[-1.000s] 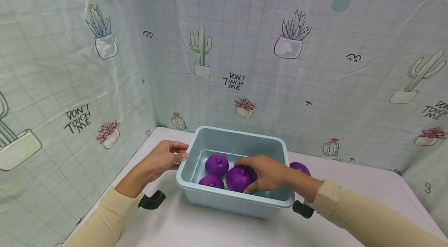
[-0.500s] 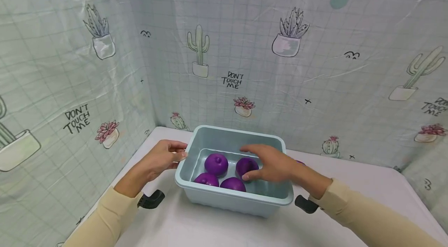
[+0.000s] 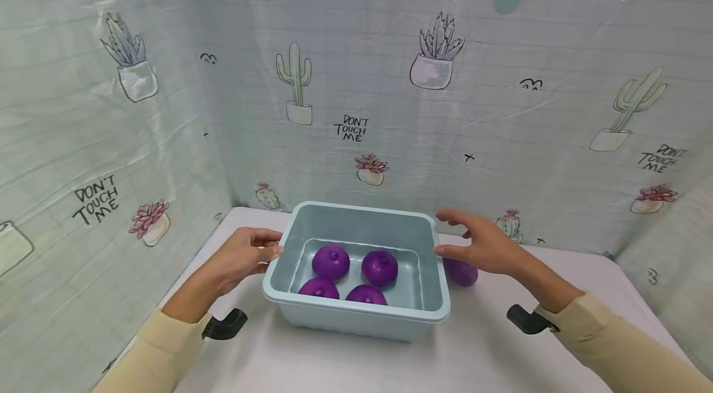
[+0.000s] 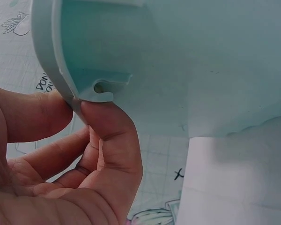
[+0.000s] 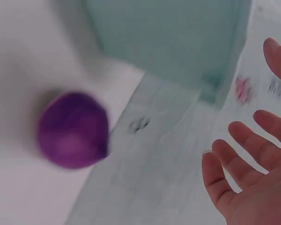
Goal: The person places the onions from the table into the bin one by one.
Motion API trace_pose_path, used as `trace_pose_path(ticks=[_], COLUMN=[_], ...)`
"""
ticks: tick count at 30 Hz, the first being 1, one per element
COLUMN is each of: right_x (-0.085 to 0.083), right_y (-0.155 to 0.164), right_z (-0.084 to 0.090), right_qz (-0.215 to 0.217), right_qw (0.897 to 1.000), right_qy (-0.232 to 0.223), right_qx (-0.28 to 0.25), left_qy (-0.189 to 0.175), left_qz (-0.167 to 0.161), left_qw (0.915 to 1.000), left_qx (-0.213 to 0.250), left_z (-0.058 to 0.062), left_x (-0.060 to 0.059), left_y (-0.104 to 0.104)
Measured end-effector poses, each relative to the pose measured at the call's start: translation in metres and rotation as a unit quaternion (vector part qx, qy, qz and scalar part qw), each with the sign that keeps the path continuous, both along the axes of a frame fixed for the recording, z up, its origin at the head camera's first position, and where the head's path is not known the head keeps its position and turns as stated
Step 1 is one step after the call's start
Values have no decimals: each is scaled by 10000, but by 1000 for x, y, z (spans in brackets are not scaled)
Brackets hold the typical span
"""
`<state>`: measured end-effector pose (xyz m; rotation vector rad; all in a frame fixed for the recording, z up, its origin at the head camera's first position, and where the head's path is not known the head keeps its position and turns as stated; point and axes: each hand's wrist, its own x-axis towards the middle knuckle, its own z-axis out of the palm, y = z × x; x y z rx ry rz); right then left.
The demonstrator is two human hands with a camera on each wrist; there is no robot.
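A pale blue-green plastic tub (image 3: 356,320) stands on the white table. Inside lie several round purple things (image 3: 331,263), onion-like, each with a small nub. My left hand (image 3: 238,262) pinches the left rim; in the left wrist view its thumb (image 4: 42,117) and a bent finger meet at the lip. Spread fingers and thumb mark my right hand (image 3: 483,246), which holds nothing just beyond the right rim. Below it on the table rests another round purple thing (image 3: 465,274), partly behind that hand and the tub. The right wrist view shows its pointed end.
White table cloth (image 3: 501,343) surrounds the tub. A cactus-print sheet (image 3: 390,133) hangs close behind the tub and along the left and right sides. Black wrist straps (image 3: 225,325) sit on both forearms.
My right hand has let go of a purple thing inside the tub, then risen out and moved right over the rim. The left hand keeps its pinch on the rim.
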<state>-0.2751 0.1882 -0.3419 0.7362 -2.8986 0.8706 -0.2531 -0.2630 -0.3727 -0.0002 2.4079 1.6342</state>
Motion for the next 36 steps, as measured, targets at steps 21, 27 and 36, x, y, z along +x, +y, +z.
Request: trace_pose_path(ticks=[21,27,36], right_x=[-21,-22,-21], right_y=[68,72,71], right_z=[-91,-108,-114], right_qz=[-929,-908,-941], right_qw=[9893,9902,9884], right_qy=[-1122,-1057,-1151], right_qx=[0,-66,-302], left_qy=[38,28,27], left_qz=[85,77,146], left_qw=[10000,9999,9999], left_qx=[-30,75,76], left_z=[0,-2,-2], left_x=[3,4,3], left_y=[3,7,5])
